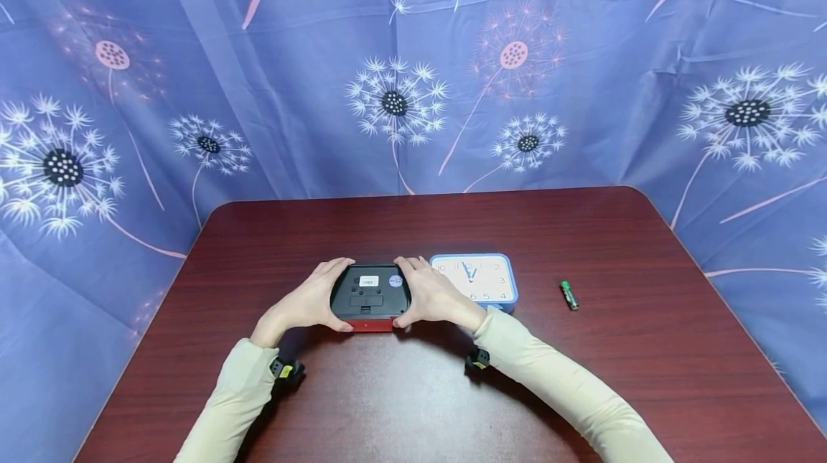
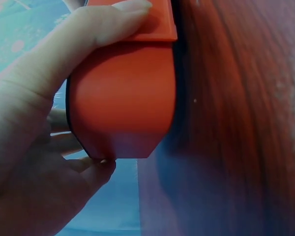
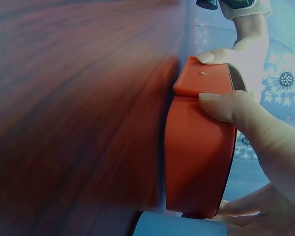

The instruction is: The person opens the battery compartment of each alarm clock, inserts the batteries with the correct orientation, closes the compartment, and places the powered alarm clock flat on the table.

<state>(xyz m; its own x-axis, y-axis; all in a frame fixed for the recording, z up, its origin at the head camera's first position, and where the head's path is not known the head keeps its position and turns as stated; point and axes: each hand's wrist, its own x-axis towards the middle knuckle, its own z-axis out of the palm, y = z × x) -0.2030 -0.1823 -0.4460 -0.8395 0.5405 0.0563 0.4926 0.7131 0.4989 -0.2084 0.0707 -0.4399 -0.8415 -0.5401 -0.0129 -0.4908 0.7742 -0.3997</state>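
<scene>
A red-sided device with a black back panel [image 1: 367, 289] lies back up between both hands; its front is hidden. The back carries a white label, a round sticker and a rectangular cover. My left hand [image 1: 313, 300] grips its left end, thumb on the near red side and fingers at the far edge. My right hand [image 1: 434, 292] holds the right end in the same way. In the left wrist view the red end [image 2: 123, 93] shows with the left thumb on it. The right wrist view shows the right thumb pressed on the red side [image 3: 199, 152].
A blue-framed clock [image 1: 474, 278] lies face up just right of the device, partly behind the right hand. Farther right, a green battery [image 1: 569, 296] lies on the dark red wooden table [image 1: 400, 405]. A blue dandelion-patterned cloth [image 1: 310, 90] hangs behind the table.
</scene>
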